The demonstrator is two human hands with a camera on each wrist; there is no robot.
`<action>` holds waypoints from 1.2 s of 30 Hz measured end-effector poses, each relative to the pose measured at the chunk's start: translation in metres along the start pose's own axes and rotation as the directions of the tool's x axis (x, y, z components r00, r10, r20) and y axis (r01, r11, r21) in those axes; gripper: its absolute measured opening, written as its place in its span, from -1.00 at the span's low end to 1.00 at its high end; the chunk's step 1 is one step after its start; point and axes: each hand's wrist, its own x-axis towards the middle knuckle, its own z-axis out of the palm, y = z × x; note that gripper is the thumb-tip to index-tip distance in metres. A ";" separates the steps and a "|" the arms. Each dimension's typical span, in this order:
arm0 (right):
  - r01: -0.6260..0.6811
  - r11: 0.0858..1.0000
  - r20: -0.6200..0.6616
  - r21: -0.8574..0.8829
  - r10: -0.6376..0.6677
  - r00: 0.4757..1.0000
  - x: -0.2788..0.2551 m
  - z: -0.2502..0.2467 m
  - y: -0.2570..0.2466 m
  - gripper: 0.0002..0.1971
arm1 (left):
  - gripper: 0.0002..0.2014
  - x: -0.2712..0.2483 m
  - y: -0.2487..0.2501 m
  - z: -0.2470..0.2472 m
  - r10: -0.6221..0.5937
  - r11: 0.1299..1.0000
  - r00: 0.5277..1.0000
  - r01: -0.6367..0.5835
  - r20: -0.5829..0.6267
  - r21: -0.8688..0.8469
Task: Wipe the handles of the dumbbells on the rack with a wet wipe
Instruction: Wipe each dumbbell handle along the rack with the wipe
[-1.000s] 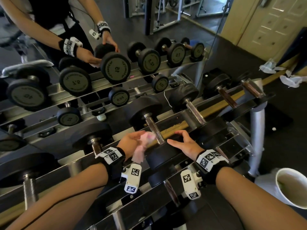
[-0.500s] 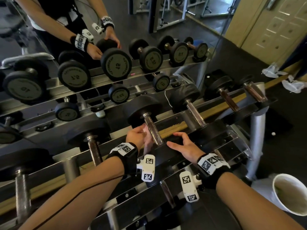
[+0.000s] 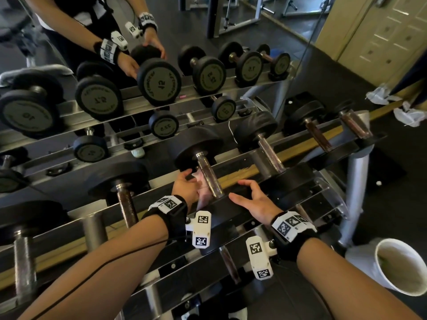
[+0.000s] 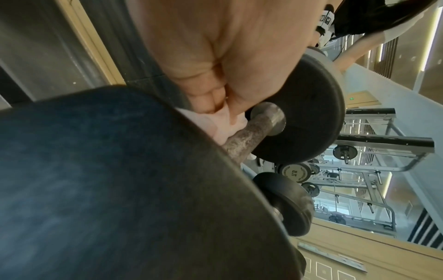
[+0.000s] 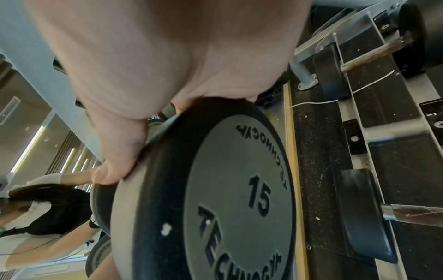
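Note:
A row of black dumbbells lies across the metal rack (image 3: 321, 199). My left hand (image 3: 187, 184) pinches a pale pink wet wipe (image 3: 203, 192) (image 4: 215, 125) against the left side of the steel handle (image 3: 209, 175) (image 4: 249, 136) of the 15 dumbbell. My right hand (image 3: 251, 199) rests over the top of that dumbbell's near head (image 3: 228, 213) (image 5: 227, 189), fingers curved round its rim and thumb spread. The far head (image 3: 196, 146) (image 4: 309, 113) sits at the mirror side.
More dumbbells flank it: one handle (image 3: 126, 204) to the left, others (image 3: 270, 153) (image 3: 317, 137) to the right. A mirror behind the rack reflects the weights and me. A white bin (image 3: 402, 266) stands on the floor at lower right. Crumpled white wipes (image 3: 409, 115) lie far right.
My left hand with the wipe has moved up along the handle from its near end toward the far head. My right hand has stayed on the near head.

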 end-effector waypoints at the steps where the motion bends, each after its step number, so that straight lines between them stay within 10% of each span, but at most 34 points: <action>1: 0.002 1.000 0.001 0.004 -0.002 1.000 0.000 0.000 0.000 -0.36 | -0.43 -0.003 0.000 -0.001 -0.008 1.000 1.000 0.008 0.010 0.010; 22: 0.046 0.999 -0.012 0.024 -0.045 0.999 0.002 0.002 0.005 -0.40 | -0.61 -0.016 0.014 -0.011 -0.178 0.977 0.973 0.193 0.150 -0.092; 36: 0.079 0.996 -0.009 0.038 -0.078 0.997 0.003 0.001 0.008 -0.26 | -0.65 0.006 0.012 0.000 -0.117 0.992 0.991 0.113 -0.064 -0.061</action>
